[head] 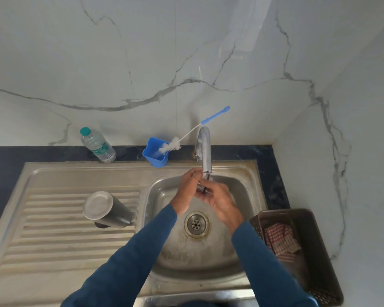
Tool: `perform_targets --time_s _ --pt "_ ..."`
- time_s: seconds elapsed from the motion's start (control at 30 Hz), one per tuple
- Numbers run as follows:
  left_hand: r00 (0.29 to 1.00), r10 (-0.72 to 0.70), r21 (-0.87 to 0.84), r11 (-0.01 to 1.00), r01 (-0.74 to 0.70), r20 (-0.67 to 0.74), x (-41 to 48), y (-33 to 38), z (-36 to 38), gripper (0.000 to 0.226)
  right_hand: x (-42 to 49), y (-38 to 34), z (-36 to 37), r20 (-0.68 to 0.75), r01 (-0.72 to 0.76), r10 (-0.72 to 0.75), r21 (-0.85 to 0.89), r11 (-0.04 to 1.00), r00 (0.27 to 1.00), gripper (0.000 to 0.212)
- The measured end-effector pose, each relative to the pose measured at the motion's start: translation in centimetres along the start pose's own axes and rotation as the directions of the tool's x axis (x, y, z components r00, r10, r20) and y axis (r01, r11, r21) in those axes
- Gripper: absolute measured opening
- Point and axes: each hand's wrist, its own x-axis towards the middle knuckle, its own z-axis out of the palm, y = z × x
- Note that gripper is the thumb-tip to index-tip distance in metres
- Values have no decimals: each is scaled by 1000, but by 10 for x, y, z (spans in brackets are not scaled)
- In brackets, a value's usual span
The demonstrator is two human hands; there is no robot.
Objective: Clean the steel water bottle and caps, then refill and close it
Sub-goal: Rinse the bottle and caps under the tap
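Both hands joined under the spout of the curved chrome tap (204, 149), above the basin of the stainless steel sink (251, 173). Left hand (187, 191) at 10 o'clock of the round drain (196, 224), fingers curled around a small dark cap (201, 189) with a metal rim. Right hand (222, 204) at 1 o'clock of the drain, fingers wrapped on the same cap from the opposite side. Cap mostly hidden between the palms; exact shape cannot be told. Water flow from the spout not clearly visible.

Dark steel water bottle (108, 210) upside down on the ribbed draining board at 9 o'clock of the basin, flat silver base up, slightly tilted, well apart from both hands.

Blue plastic cup (155, 154) on the dark counter (7, 160) at 12 o'clock of the basin, just beside the tap base. White-bristled bottle brush with a blue handle (193, 131) leaning in that cup, handle toward 2 o'clock against the marble-pattern wall. Clear plastic bottle with a green cap (97, 145) standing on the counter at 11 o'clock, near the wall.

Brown perforated basket (319, 251) at 3 o'clock of the drain, holding a red-and-white checked cloth (279, 238).

Blue sleeves on both forearms.
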Motion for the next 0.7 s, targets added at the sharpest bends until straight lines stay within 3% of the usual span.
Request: perform_targets --time_s 0.07,0.23,0.3,0.43,0.53,0.7 --pt "999 39 76 996 -36 -36 1 4 0 24 -4 -2 0 59 -55 52 58 997 997 38" --pt "994 102 188 978 -91 -50 -1 3 0 28 -7 -11 3 11 -211 218 -216 953 976 71" --pt "991 110 182 979 -95 -77 -1 4 0 31 -4 -9 8 20 -246 257 -232 941 966 77" --pt "997 53 121 992 -45 -63 -4 12 5 15 2 3 9 104 -357 351 46 933 931 77" --pt "999 38 103 994 -38 6 -12 15 11 37 6 14 5 97 -342 328 211 916 939 72" --pt "978 207 391 899 -198 21 -16 19 17 28 5 23 -2 148 -300 263 355 886 953 64"
